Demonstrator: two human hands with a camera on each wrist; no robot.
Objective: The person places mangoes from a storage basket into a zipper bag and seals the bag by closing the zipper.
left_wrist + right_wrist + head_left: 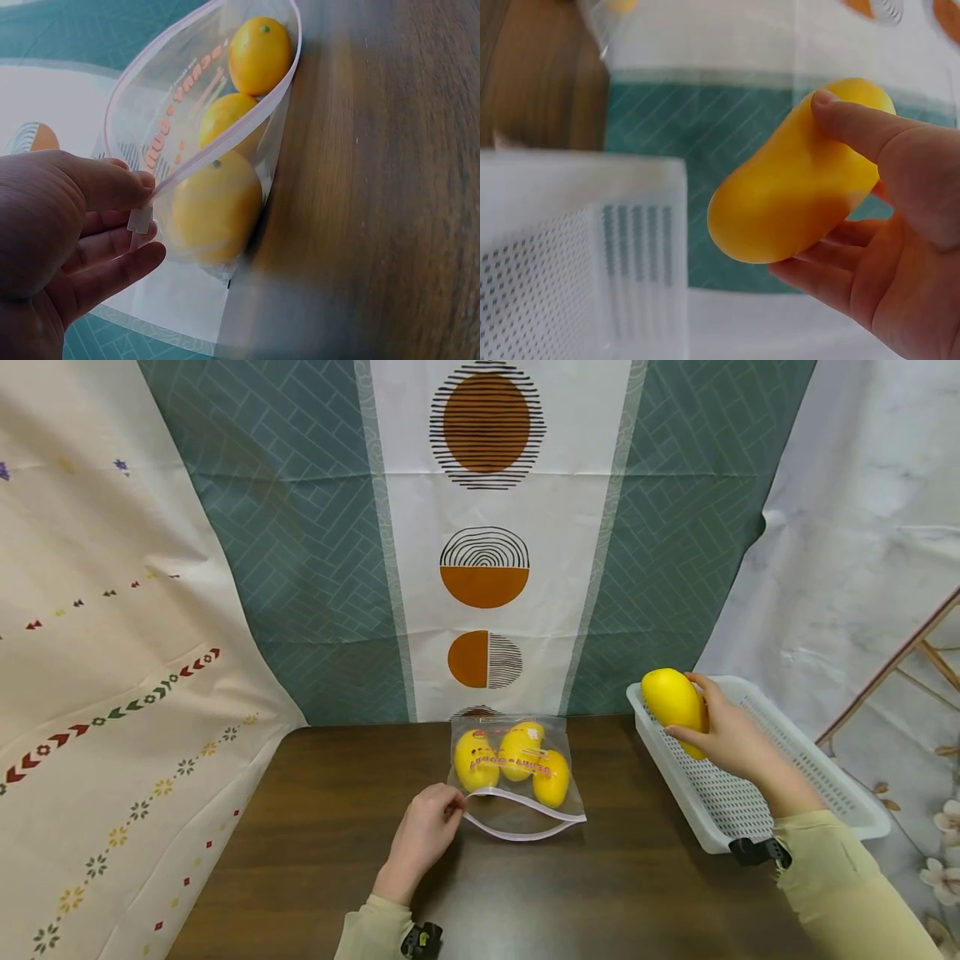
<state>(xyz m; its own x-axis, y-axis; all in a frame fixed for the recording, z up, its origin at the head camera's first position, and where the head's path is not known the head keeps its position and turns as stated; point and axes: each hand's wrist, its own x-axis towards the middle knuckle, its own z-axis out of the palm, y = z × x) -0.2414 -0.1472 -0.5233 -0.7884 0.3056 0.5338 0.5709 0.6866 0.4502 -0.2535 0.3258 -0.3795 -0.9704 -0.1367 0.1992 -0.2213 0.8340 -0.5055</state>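
A clear zip bag [517, 818] with printed lettering lies on the table, its mouth spread toward me. Inside it are three yellow mangoes [217, 210]. My left hand [426, 828] pinches the left end of the bag's zip edge, near a small white slider [139, 220]. Over the left rim of a white perforated basket [847, 793], my right hand [729, 733] grips another yellow mango [787, 187] between thumb and fingers. That mango is above the basket and apart from the bag.
The dark wooden table [315, 827] carries the bag and the basket. A patterned cloth [300, 568] hangs behind the table's back edge. Light printed cloths hang at the left [135, 693] and right [862, 568].
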